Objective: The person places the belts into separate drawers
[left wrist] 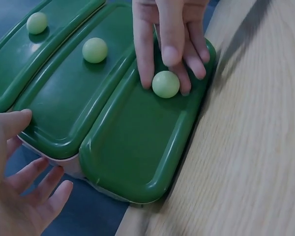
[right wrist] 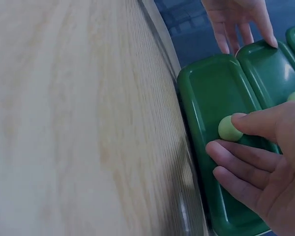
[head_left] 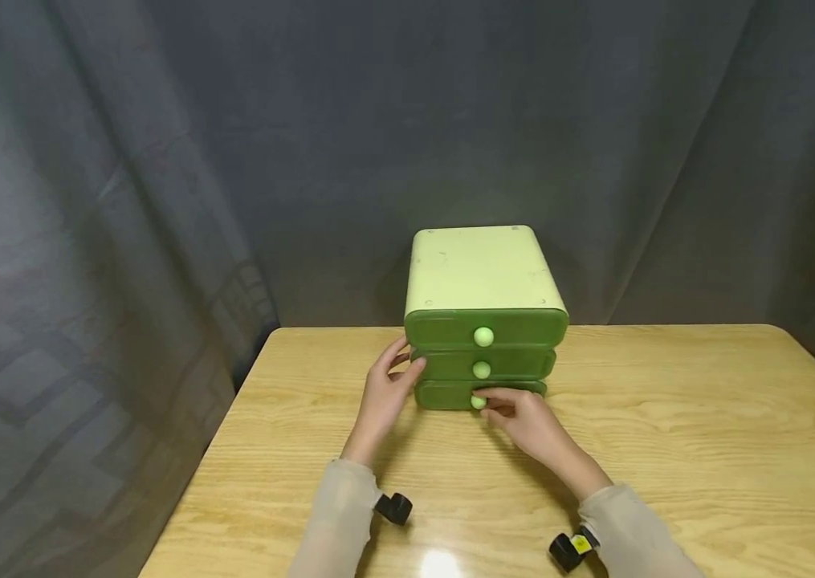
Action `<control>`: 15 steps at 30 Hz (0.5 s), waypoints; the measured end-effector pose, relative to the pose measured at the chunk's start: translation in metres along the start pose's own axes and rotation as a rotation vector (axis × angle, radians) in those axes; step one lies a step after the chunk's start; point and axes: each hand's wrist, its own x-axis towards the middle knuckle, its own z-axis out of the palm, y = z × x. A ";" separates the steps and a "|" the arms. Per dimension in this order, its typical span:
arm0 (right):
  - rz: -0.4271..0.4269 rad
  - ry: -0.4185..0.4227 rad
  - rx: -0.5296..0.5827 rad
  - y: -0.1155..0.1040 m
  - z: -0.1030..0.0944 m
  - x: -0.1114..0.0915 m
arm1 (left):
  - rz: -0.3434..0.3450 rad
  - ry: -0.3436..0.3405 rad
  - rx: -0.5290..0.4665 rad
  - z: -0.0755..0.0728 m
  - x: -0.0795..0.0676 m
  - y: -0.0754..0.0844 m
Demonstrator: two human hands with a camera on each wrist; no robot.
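A small three-drawer cabinet with a pale green top (head_left: pixel 482 269) and dark green fronts stands on the table. Each front has a round pale green knob, and all three drawers look closed. My right hand (head_left: pixel 526 421) is at the bottom drawer (left wrist: pixel 132 142), its thumb and fingers pinching the bottom knob (left wrist: pixel 165 84). On the cabinet's left side rests my left hand (head_left: pixel 387 393). Its thumb touches the edge of the middle drawer (left wrist: pixel 69 108), while the other fingers lie spread along the side wall.
The wooden table (head_left: pixel 689 449) extends to both sides and in front of the cabinet. A dark grey curtain (head_left: pixel 349 160) hangs behind it and on the left. Black wrist cameras (head_left: pixel 396 509) are strapped to both wrists.
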 end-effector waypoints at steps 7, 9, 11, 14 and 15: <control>-0.022 0.049 -0.043 -0.008 -0.010 -0.010 | 0.079 0.026 0.069 -0.013 -0.012 0.002; -0.015 0.056 -0.062 -0.010 -0.016 -0.013 | 0.108 0.026 0.110 -0.017 -0.014 0.002; -0.008 0.065 -0.075 -0.012 -0.021 -0.015 | 0.124 0.025 0.159 -0.021 -0.017 0.002; -0.014 0.085 -0.093 -0.014 -0.028 -0.018 | 0.144 0.030 0.235 -0.027 -0.020 0.005; -0.019 0.092 -0.102 -0.015 -0.030 -0.019 | 0.146 0.034 0.256 -0.029 -0.021 0.006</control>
